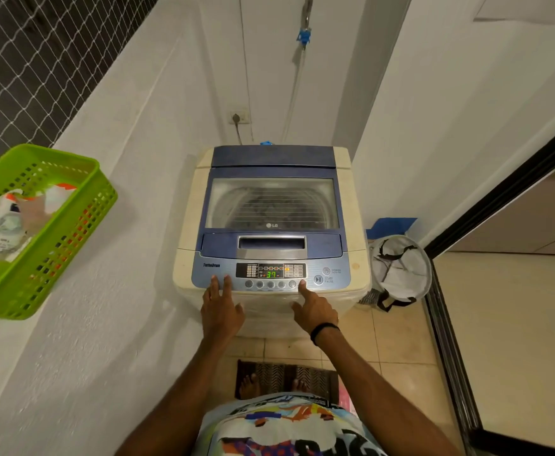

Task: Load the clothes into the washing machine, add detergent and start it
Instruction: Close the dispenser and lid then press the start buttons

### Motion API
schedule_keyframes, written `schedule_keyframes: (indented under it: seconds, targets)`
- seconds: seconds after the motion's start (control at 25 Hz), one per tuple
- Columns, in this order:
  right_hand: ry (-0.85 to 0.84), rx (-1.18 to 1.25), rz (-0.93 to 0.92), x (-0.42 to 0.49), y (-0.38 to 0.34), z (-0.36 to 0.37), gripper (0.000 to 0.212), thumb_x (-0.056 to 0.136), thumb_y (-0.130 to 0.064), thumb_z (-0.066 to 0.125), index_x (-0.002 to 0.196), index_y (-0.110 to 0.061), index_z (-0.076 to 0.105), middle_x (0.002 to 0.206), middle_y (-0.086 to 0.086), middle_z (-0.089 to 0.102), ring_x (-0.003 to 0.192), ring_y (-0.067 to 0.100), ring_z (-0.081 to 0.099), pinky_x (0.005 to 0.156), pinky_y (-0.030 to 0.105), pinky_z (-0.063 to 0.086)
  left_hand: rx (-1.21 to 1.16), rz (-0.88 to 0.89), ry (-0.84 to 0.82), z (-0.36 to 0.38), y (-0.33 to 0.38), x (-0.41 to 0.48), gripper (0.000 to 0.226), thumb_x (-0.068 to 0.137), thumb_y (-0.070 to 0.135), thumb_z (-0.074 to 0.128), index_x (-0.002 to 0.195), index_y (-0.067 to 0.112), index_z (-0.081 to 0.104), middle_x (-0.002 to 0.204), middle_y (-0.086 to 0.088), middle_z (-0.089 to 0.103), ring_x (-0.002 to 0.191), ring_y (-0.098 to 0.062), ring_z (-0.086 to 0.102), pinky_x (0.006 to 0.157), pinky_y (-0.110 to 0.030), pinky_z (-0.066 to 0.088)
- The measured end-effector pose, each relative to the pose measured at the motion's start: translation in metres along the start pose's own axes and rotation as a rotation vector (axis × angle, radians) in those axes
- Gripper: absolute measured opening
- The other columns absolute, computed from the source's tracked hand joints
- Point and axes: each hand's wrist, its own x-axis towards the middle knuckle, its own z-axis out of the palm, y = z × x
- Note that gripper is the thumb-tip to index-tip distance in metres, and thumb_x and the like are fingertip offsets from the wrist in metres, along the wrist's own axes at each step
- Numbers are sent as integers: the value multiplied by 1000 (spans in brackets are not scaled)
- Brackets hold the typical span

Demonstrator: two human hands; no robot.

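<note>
At the far end of a narrow white-walled alcove stands the washing machine [351,205], a boxy top-loader with a cream plastic body and a blue top. Its lid [272,203] is down. The lid's clear rectangular window shows the ribbed drum and dim dark shapes inside, too faint to identify. Below the lid, the curved blue control panel [210,274] carries a row of round grey buttons and a display [271,274] reading 37 in green.

The left hand [222,307] lies flat at the panel's left end. Its fingers [227,283] are straight, rest on the plastic and hold nothing. The right hand [315,311] wears a black wristband [324,329]. Its index finger is extended onto the rightmost round button [302,282], and the remaining fingers are folded back, gripping nothing.

On the rough-plastered ledge [105,291] to the left sits a green perforated plastic basket [72,225], rectangular, with a white detergent pouch [3,222] lying inside. Just right of the machine, on the beige tiled floor [401,340], stands a round white fabric laundry bag [399,269] with black handles. A dark patterned mat [286,376] lies under the person's bare feet. A wall socket [238,116] with a plug sits behind the machine. White netting [39,54] covers the opening at upper left, and a black door frame [499,199] runs along the right.
</note>
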Motion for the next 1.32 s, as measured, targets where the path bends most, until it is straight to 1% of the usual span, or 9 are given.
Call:
schedule_keyframes:
  seconds: [0.08, 0.2, 0.28, 0.52, 0.68, 0.84, 0.96, 1.2, 1.32]
  targets:
    - [9, -2, 5, -3, -2, -1, 63, 97, -40, 48, 154, -34, 20, 117, 9, 68, 106, 31, 63, 83, 39, 50, -3, 2, -6, -1, -2, -1, 83, 88, 33, 63, 155, 23, 15, 163, -12, 8, 145, -35, 20, 109, -48, 40]
    - [35, -15, 29, -15, 0, 8, 74, 96, -37, 51, 155, -37, 6, 99, 10, 69, 87, 28, 66, 70, 35, 50, -16, 6, -15, -3, -5, -1, 84, 88, 33, 62, 155, 24, 13, 163, -10, 6, 146, -35, 19, 110, -47, 39]
    - [45, -7, 61, -18, 4, 11, 80, 96, -36, 53, 155, -37, -1, 94, 9, 70, 83, 27, 66, 67, 34, 49, -19, 14, -18, -4, -5, -3, 85, 88, 34, 63, 155, 25, 12, 164, -10, 6, 146, -34, 19, 110, -47, 39]
    - [100, 42, 113, -15, 17, 10, 86, 94, -37, 55, 154, -38, -6, 97, 13, 71, 87, 30, 67, 74, 38, 53, -32, 17, -18, -7, -5, -4, 83, 89, 34, 61, 156, 22, 13, 163, -11, 6, 146, -35, 18, 112, -48, 35]
    - [115, 69, 136, -13, 26, 7, 83, 95, -34, 54, 154, -41, -5, 99, 12, 71, 88, 30, 67, 72, 35, 49, -89, 15, 13, -8, 6, -6, 79, 91, 35, 60, 155, 18, 17, 160, -17, 18, 145, -36, 21, 112, -48, 33]
    - [100, 77, 117, -12, 30, 3, 85, 96, -30, 55, 154, -42, -6, 93, 9, 72, 84, 27, 67, 67, 32, 47, -132, 77, 35, -8, 26, -10, 76, 90, 34, 62, 153, 16, 24, 157, -17, 26, 143, -35, 25, 112, -48, 32]
    - [80, 48, 102, -8, 29, 1, 85, 96, -30, 54, 153, -44, -8, 93, 10, 71, 83, 27, 67, 66, 32, 47, -132, 96, 28, -7, 34, -7, 75, 89, 34, 63, 152, 15, 27, 156, -17, 27, 143, -34, 26, 112, -46, 32]
    - [49, -26, 94, -2, 29, 0, 84, 97, -33, 52, 152, -44, -9, 98, 12, 70, 88, 30, 67, 74, 37, 51, -124, 57, 14, -6, 35, -6, 76, 90, 34, 63, 152, 16, 25, 158, -16, 23, 144, -35, 24, 113, -47, 32]
    - [42, -53, 98, 3, 32, 2, 83, 97, -35, 52, 152, -45, -9, 97, 12, 70, 86, 30, 67, 73, 36, 51, -127, 55, 1, -4, 33, -3, 77, 89, 35, 64, 152, 17, 25, 158, -15, 24, 144, -34, 24, 113, -48, 33]
